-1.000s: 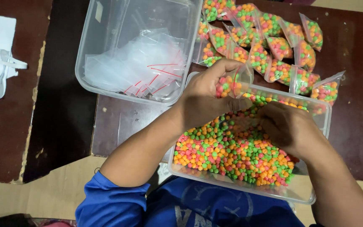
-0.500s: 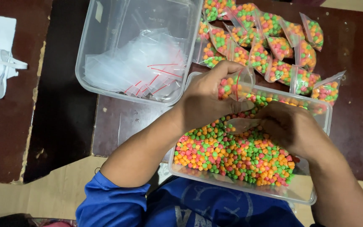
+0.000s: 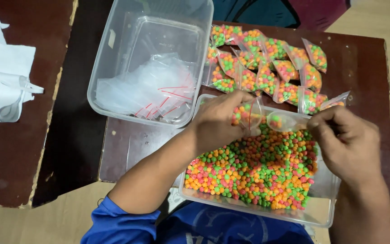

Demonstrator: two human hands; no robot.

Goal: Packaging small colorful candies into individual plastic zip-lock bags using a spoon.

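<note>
The small clear bag (image 3: 248, 114) is pinched in the left hand (image 3: 217, 123) above the far edge of the candy tub (image 3: 326, 212), its mouth turned rightward. The clear scoop (image 3: 281, 121) lies just right of that mouth, its long axis pointing at it, clamped by the right hand's (image 3: 346, 144) fingers (image 3: 319, 123).

A small clear zip bag (image 3: 248, 113) with a red seal line, partly filled with coloured balls, is above the front tub. Many filled bags (image 3: 271, 68) lie in a heap behind it. Empty clear bags (image 3: 152, 90) with red strips lie inside the other tub.
</note>
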